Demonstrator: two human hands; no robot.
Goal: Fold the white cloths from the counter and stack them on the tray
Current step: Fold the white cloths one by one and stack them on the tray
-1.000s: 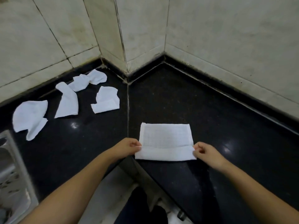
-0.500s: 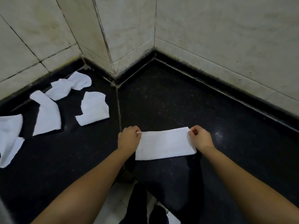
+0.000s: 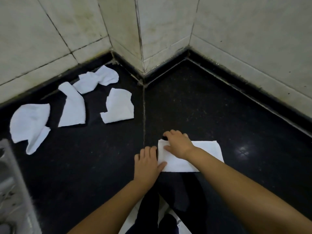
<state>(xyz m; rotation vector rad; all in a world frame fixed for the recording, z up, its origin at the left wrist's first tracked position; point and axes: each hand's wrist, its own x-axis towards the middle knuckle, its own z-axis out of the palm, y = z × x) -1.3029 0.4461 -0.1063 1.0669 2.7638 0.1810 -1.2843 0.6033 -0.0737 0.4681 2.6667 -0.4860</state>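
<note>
A white cloth folded into a long flat strip (image 3: 200, 155) lies on the shiny black stone counter (image 3: 202, 112), near the front edge and a little right of the middle. The right hand (image 3: 178, 143) reaches across and lies on the left end of the strip. Its fingers are bent at the far left corner, but it is hard to tell if they pinch the cloth or only press it. The left hand (image 3: 147, 160) lies flat on the counter just beside the left end of the strip. Its fingers are straight and its thumb touches the near left edge of the cloth. It holds nothing.

Far off to the left, four more crumpled white cloths lie loose on the counter. One (image 3: 119, 106) is nearest the middle, one (image 3: 72, 107) is left of it, one (image 3: 97, 78) sits close to the wall, and one (image 3: 31, 124) is at the far left. At the left edge, a grey metal sink (image 3: 11, 191) shows in part. Pale tiled walls (image 3: 244, 34) stand behind the counter and meet in a corner.
</note>
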